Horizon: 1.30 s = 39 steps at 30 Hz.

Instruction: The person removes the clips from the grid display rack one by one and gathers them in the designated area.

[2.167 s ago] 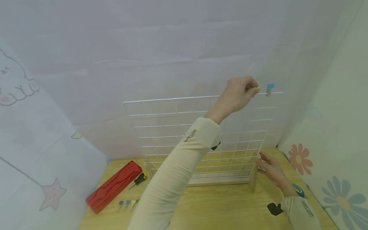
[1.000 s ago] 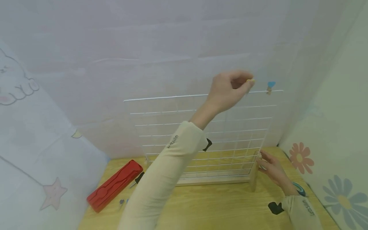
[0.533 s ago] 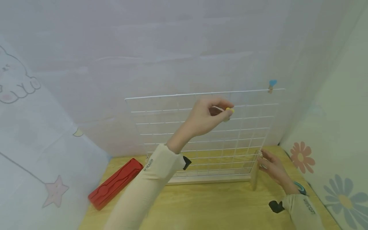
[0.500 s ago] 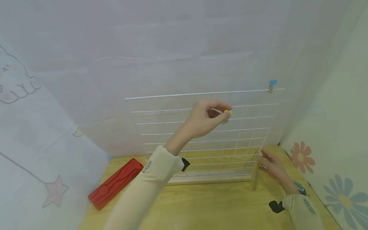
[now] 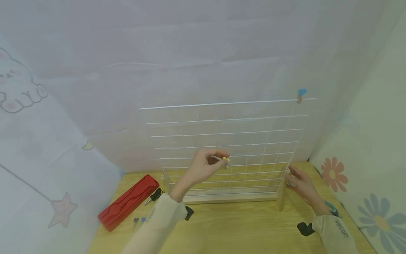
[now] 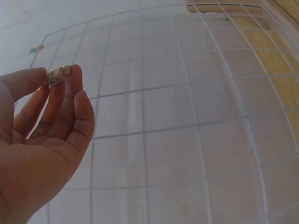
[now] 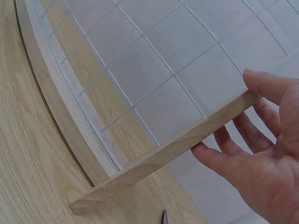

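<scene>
My left hand (image 5: 203, 167) pinches a small wooden clothespin (image 6: 59, 73) with a yellow heart on it, between thumb and fingertips. It hovers in front of a white wire grid panel (image 5: 222, 103), around its lower middle in the head view. At the panel's right side, my right hand (image 5: 302, 187) grips the wooden end post (image 7: 154, 158) of its stand, thumb on one side and fingers on the other. A second clothespin with a blue heart (image 5: 302, 92) is clipped on the top wire near the right corner.
On the table's left lie a red case (image 5: 128, 203) with moulded recesses and a black-and-yellow screwdriver (image 5: 156, 194). Heart clothespins (image 5: 135, 220) lie below them, partly behind my left sleeve. A teal-handled tool (image 5: 331, 208) sits beside my right wrist. Printed cloth walls surround the table.
My left hand has come down and leftward from the top wire, still pinching the yellow-heart clothespin. My right hand has kept its grip on the post. The blue-heart clothespin stays clipped.
</scene>
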Available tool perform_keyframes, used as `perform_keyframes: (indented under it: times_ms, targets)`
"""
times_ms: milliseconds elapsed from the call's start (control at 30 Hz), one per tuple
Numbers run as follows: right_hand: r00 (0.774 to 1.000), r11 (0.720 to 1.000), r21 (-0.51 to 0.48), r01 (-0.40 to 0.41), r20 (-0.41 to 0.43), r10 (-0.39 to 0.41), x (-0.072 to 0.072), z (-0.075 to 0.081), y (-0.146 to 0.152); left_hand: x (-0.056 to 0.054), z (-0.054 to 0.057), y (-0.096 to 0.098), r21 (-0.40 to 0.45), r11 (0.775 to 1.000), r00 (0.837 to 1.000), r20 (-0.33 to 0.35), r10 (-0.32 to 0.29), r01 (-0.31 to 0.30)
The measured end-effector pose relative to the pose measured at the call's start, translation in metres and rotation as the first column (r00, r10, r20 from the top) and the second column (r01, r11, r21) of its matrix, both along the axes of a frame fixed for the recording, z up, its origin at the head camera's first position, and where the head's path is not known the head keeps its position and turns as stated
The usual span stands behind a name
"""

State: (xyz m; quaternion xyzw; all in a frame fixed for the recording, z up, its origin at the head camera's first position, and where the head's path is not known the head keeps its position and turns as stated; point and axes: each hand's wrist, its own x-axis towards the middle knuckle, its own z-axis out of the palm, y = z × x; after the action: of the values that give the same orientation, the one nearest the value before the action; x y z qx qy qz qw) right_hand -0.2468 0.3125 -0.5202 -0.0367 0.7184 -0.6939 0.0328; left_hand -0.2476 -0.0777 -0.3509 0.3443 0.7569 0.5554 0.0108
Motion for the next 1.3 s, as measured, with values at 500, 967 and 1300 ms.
perform_keyframes:
  times_ms: [500, 967, 1300]
  targets:
    - [1.0, 1.0, -0.022, 0.0, -0.007, 0.0, 0.001, 0.001, -0.003, 0.002, -0.08, -0.039, -0.036, 0.995, 0.984, 0.148, 0.102, -0.098]
    - [1.0, 1.0, 0.002, 0.005, -0.007, -0.005, 0.001, 0.0, -0.001, 0.017, -0.139, -0.079, -0.045, 0.963, 0.942, 0.201, 0.268, -0.265]
    - [1.0, 1.0, 0.001, -0.007, -0.007, 0.007, 0.001, 0.0, -0.001, 0.029, -0.174, -0.111, -0.029, 0.926, 0.9, 0.227, 0.373, -0.376]
